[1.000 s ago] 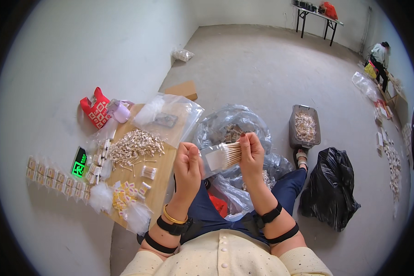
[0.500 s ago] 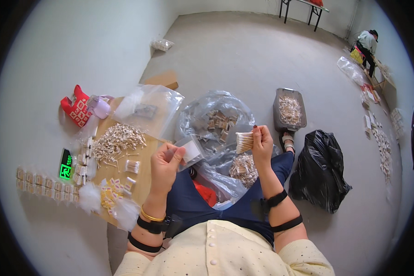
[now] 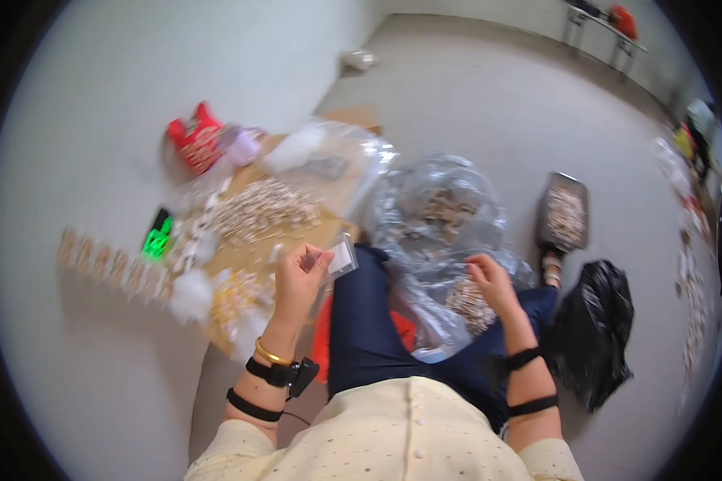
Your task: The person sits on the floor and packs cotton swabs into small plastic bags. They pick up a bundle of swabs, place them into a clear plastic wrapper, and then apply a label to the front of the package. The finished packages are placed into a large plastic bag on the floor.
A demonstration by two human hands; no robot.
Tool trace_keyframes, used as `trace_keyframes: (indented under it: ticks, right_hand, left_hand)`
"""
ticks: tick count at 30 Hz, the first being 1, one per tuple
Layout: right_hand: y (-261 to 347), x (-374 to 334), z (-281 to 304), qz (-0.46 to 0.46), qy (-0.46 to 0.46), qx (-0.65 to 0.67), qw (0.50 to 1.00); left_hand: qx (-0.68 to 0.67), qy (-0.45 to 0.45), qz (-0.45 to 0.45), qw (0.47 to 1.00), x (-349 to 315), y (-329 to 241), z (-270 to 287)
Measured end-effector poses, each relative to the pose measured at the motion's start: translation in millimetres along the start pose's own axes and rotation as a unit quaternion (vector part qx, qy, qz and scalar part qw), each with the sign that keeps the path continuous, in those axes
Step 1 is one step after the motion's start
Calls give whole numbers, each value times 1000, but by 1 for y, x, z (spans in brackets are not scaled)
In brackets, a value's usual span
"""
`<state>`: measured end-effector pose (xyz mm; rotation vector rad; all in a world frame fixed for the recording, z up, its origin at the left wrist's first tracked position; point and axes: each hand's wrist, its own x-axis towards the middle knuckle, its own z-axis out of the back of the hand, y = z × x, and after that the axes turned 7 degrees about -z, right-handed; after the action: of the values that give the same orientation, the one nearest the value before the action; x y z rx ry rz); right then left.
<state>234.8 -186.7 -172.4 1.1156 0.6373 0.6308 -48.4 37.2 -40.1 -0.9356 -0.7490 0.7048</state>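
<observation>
In the head view, my left hand (image 3: 298,279) pinches a small clear plastic packet (image 3: 343,256) with a white panel, held upright above my left thigh. Whether swabs are inside it is too blurred to tell. My right hand (image 3: 496,282) hovers over a heap of loose cotton swabs (image 3: 469,305) in clear plastic on my lap. Its fingertips are drawn together, and no bundle shows in them. Left of my left hand, a low wooden table (image 3: 329,232) carries a large pile of cotton swabs (image 3: 266,210) and yellow-and-white slips (image 3: 237,301).
A big clear bag (image 3: 393,188) holding small packs stands ahead. At right are a grey bin (image 3: 544,232) of swabs and a black bag (image 3: 602,337). Packed boxes (image 3: 112,264) line the left wall, near a green-lit sign (image 3: 159,236). A person (image 3: 700,120) is at the far right.
The swab bundle in my right hand no longer shows, and that hand has lowered toward the heap. The packet stays in my left hand. The view has swung left.
</observation>
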Motion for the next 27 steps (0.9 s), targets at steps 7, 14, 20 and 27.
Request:
trace_keyframes:
  ticks: [7, 14, 20, 27]
  right_hand:
    - [-32, -1, -2, -55, 73, -8, 996]
    - [-18, 8, -11, -62, 76, -49, 994]
    - [-17, 14, -19, -59, 76, -58, 994]
    - [-13, 17, -27, -75, 83, -52, 992]
  left_hand:
    - [319, -131, 107, 933, -38, 107, 183]
    - [481, -106, 135, 860, -50, 150, 223]
    - [494, -111, 124, 853, -31, 125, 225]
    - [417, -151, 21, 896, -66, 96, 215]
